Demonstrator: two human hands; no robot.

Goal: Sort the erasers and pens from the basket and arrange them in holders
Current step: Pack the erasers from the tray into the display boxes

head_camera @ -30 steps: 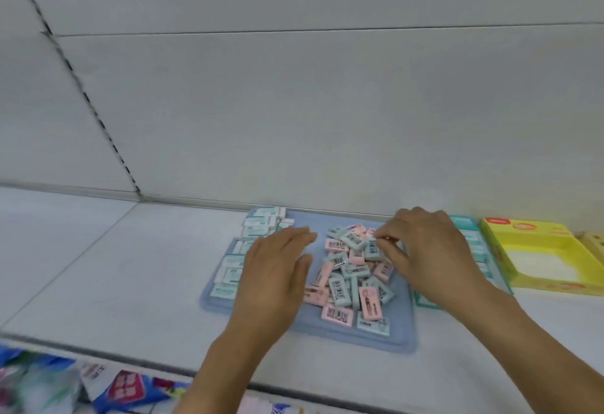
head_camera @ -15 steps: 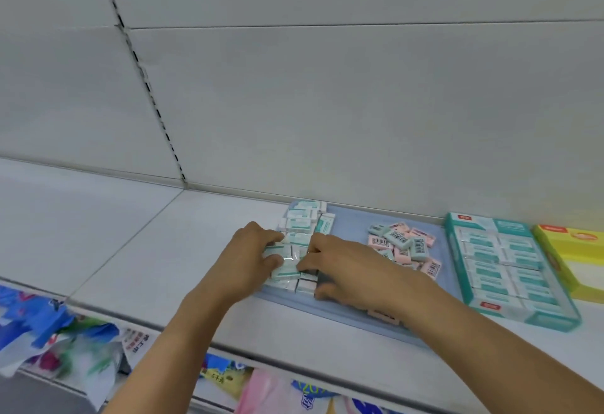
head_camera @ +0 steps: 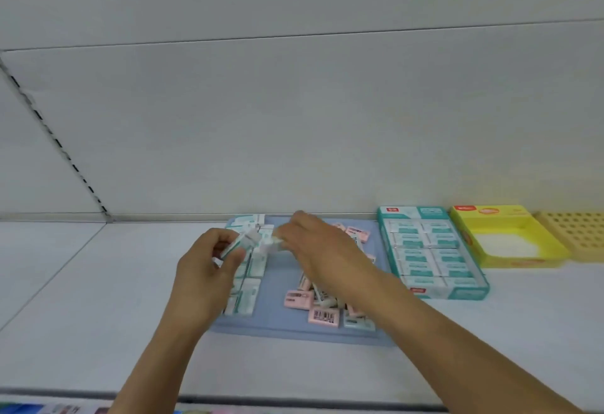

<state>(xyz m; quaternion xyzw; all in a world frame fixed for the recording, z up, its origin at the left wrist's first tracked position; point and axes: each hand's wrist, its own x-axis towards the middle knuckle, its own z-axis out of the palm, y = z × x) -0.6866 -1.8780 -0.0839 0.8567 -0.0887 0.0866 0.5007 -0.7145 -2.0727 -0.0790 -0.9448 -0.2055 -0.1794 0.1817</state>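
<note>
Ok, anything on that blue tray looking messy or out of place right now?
Yes: the pink and pale-blue erasers lie in a jumbled heap on the blue tray, some tilted and overlapping, unlike the teal-and-white erasers lined up at its left side. Nothing looks damaged or spilled off the tray.

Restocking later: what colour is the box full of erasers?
Teal box, in the head view.

Single head view, close above shelf (head_camera: 98,332), facing forward-down toward back wall (head_camera: 294,119).
</note>
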